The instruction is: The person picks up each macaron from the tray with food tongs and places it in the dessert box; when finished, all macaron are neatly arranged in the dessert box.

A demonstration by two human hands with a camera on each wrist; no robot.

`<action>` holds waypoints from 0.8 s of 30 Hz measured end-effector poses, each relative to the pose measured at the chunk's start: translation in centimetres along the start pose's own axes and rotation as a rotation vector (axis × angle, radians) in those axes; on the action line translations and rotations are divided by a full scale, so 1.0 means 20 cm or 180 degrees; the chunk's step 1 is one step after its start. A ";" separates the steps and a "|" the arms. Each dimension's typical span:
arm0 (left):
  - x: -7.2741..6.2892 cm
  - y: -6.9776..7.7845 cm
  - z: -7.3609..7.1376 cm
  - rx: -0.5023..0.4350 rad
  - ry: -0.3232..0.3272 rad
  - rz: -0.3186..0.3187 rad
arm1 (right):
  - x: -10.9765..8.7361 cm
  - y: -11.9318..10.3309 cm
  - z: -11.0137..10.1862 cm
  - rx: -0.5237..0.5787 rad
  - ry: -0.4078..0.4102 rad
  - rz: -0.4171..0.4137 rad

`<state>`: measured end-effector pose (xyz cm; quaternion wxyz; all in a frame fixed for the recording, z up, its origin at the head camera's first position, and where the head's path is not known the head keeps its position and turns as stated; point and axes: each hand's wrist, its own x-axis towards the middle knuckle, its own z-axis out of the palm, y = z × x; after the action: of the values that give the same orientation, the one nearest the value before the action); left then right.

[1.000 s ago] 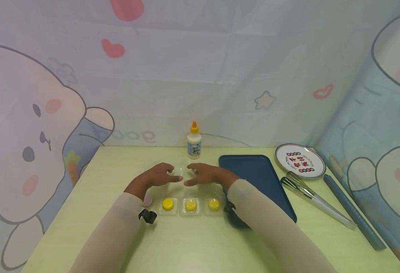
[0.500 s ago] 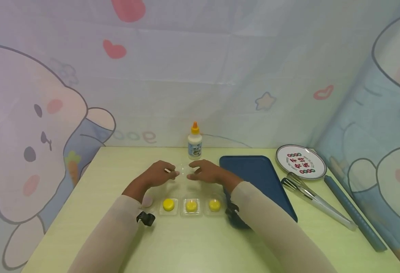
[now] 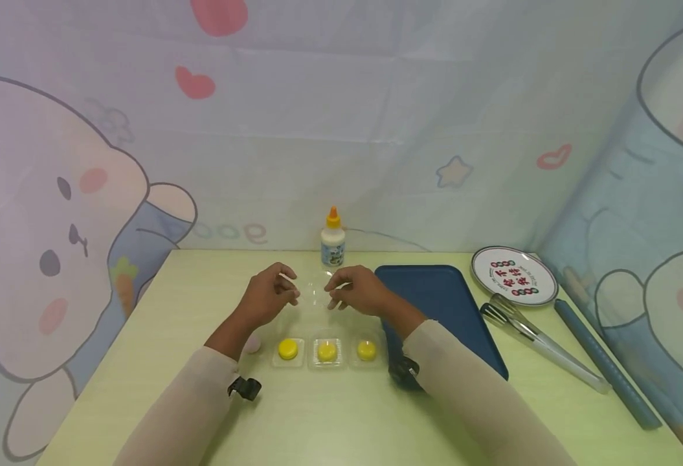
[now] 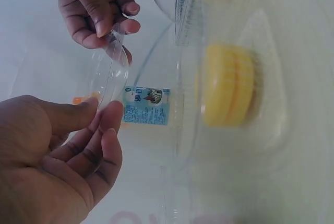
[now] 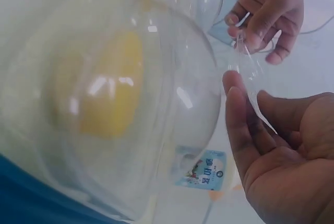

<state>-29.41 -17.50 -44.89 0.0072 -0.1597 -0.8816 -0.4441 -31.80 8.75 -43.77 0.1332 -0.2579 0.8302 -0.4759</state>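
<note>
Both hands hold a clear plastic domed lid (image 4: 112,72) between them, above the far middle of the table. My left hand (image 3: 267,296) pinches its left edge with thumb and fingertips, and my right hand (image 3: 360,290) pinches the opposite edge. Nearer to me stands a row of three small clear boxes, each with a yellow macaron. The left macaron (image 3: 287,349) lies on an open base with no dome over it. Clear domes cover the middle macaron (image 3: 327,351) and the right macaron (image 3: 367,350). A pale pink round thing (image 3: 252,343) sits left of the row.
Behind the hands stands a white bottle (image 3: 333,246) with an orange tip. A dark blue tray (image 3: 434,298) lies to the right, partly under the right arm. Farther right are a printed plate (image 3: 514,276), a whisk (image 3: 516,317), and a grey-blue rod (image 3: 606,362).
Both hands have risen slightly, and their fingers have closed from a spread pose to a pinch on the clear lid, which has come up with them. The macaron boxes stay put.
</note>
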 end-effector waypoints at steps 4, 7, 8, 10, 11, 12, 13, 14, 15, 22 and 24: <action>-0.02 0.00 0.00 -0.0109 -0.0108 -0.0102 | -0.02 0.01 0.02 0.0039 0.0100 -0.0033; -0.03 -0.01 -0.01 -0.0245 -0.0226 -0.0160 | -0.03 0.02 0.03 0.0079 0.0139 -0.0012; -0.03 -0.01 -0.01 -0.0288 -0.0251 -0.0173 | -0.03 0.02 0.03 0.0104 0.0140 0.0007; -0.05 -0.01 -0.01 -0.0347 -0.0304 -0.0153 | -0.04 0.02 0.03 0.0166 0.0139 0.0037; -0.05 0.00 -0.01 -0.0366 -0.0319 -0.0127 | -0.04 0.02 0.03 0.0218 0.0134 0.0039; -0.06 0.00 -0.01 -0.0366 -0.0329 -0.0097 | -0.05 0.01 0.03 0.0267 0.0132 0.0038; -0.06 0.00 -0.02 -0.0369 -0.0340 -0.0064 | -0.05 0.01 0.03 0.0297 0.0128 0.0019; -0.07 0.01 -0.02 -0.0370 -0.0355 -0.0022 | -0.05 0.01 0.03 0.0338 0.0118 -0.0006; -0.08 0.01 -0.02 -0.0368 -0.0367 0.0016 | -0.06 0.01 0.03 0.0360 0.0106 -0.0025; -0.11 0.01 -0.03 -0.0349 -0.0448 0.0124 | -0.09 0.00 0.06 0.0078 0.0060 -0.0184; -0.12 0.01 -0.04 -0.0314 -0.0453 0.0122 | -0.10 -0.01 0.06 0.0046 0.0068 -0.0191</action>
<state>-27.14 -18.59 -44.64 -0.0547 -0.2079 -0.8537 -0.4743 -29.52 8.83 -44.24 0.1119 -0.2766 0.8200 -0.4884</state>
